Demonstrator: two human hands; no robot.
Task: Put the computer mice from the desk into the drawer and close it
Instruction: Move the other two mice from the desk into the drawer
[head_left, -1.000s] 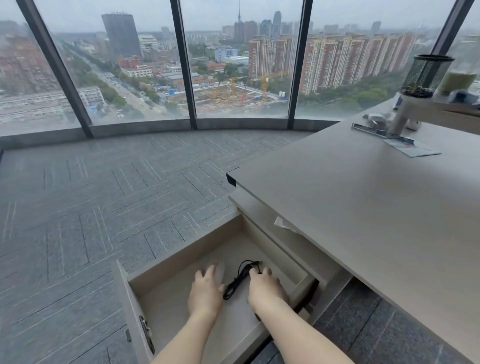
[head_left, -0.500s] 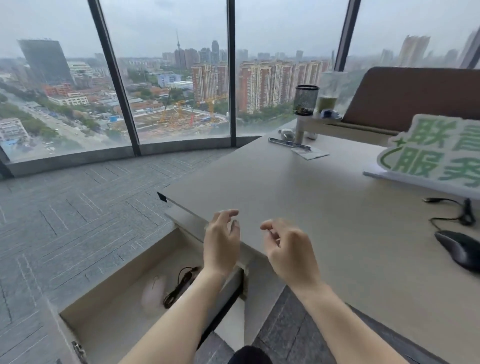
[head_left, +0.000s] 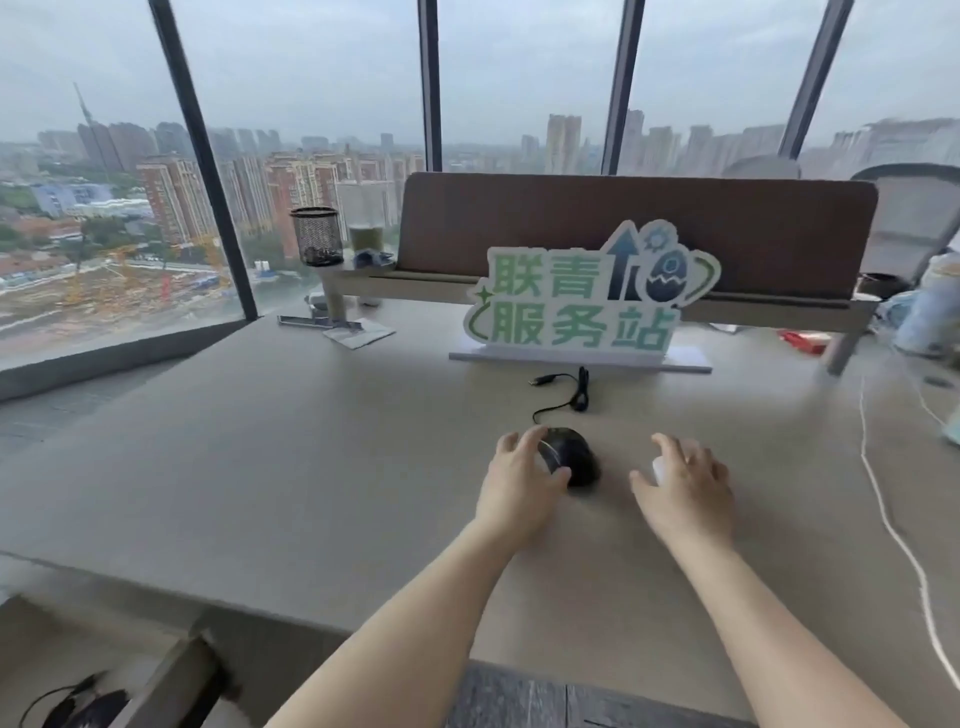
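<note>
A black wired mouse (head_left: 577, 458) rests on the grey desk (head_left: 311, 441), and its cable (head_left: 575, 396) runs back toward the sign. My left hand (head_left: 519, 483) curls around its left side, thumb at the near end and fingers at the far end. Just to the right my right hand (head_left: 685, 488) lies over a white mouse (head_left: 658, 470), which shows only as a sliver under the fingers. At the bottom left the open drawer (head_left: 171, 670) holds a dark mouse with its cable (head_left: 83, 709).
A green-lettered sign (head_left: 587, 306) stands behind the mice, in front of a brown partition (head_left: 623, 218). A mesh pen cup (head_left: 316, 236) and papers (head_left: 358, 332) sit at the back left. A white cord (head_left: 883, 519) trails down the desk's right side.
My view has swung from the open drawer up to the desk. Both hands left the drawer, crossed to the desktop and came down on the black and white mice.
</note>
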